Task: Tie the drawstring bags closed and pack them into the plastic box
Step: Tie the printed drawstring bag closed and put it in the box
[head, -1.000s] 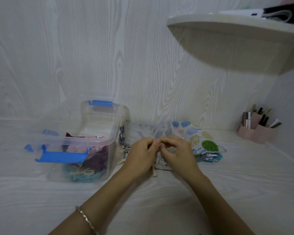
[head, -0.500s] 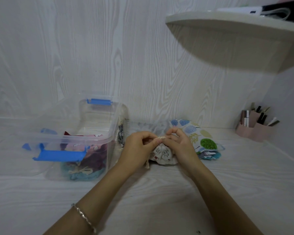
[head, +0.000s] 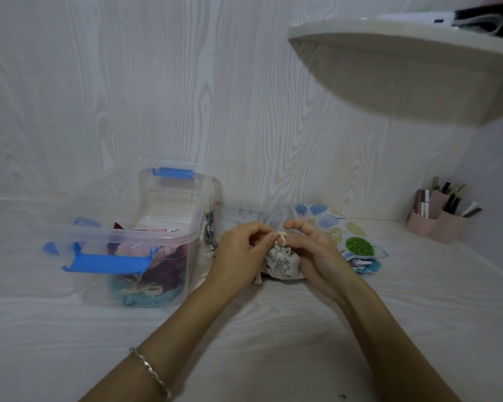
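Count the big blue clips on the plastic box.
2. The near clip sits on the front end of the box, the far clip on its back end. Small blue bits left of it might be others; unclear.

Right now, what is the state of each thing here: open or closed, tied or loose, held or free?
Plastic box: open, no lid on it, partly filled with bags.
Teal bag: inside the box, tied in a bow.
Small white printed bag: on the table, mouth gathered shut.
Drawstring: pinched by both hands.
Left hand: pinches the drawstring.
Right hand: pinches the drawstring.
Tree-print bag: lying flat, free.
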